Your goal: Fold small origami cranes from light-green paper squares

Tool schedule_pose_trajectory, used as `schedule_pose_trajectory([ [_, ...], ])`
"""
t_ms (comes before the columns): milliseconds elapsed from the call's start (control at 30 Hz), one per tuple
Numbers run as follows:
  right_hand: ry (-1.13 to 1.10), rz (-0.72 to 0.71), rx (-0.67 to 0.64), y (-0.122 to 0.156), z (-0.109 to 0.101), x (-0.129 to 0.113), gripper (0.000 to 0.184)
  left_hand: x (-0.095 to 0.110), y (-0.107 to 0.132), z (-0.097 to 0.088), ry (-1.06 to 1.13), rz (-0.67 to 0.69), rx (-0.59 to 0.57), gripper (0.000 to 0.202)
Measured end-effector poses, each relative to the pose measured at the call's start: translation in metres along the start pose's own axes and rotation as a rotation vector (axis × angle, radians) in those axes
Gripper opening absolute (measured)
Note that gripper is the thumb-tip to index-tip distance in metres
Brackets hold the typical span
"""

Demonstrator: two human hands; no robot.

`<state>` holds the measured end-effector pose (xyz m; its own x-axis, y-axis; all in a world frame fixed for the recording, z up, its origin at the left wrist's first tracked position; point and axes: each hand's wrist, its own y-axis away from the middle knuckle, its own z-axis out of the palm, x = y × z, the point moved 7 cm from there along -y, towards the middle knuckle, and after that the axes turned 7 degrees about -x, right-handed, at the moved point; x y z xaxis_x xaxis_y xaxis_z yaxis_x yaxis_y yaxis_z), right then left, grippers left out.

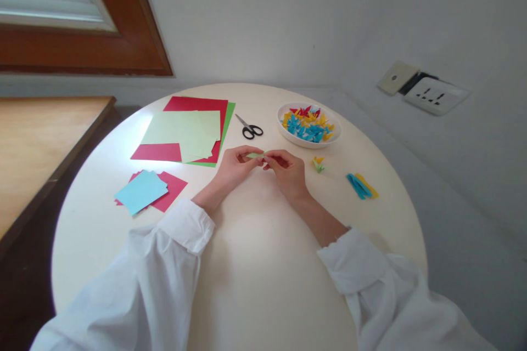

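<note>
As a slender pale-green paper piece (257, 155) is pinched between my left hand (239, 162) and right hand (289, 170) over the round white table (263, 263), I see black-handled metal scissors (248, 130) near a white dish (308, 145) of multicoloured folded-paper figures (307, 125).

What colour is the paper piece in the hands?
The paper piece is pale green, as the head view shows.
</note>
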<state>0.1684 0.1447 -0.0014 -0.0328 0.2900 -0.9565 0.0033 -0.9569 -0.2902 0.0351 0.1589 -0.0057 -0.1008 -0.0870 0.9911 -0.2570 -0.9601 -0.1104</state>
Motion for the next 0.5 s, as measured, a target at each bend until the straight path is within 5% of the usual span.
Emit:
schedule_pose_trajectory([
  [500,0.033,0.031,0.044,0.0011,-0.001,0.0001,0.009,0.0037,-0.0005,-0.0004,-0.035,0.047,0.004,0.021],
])
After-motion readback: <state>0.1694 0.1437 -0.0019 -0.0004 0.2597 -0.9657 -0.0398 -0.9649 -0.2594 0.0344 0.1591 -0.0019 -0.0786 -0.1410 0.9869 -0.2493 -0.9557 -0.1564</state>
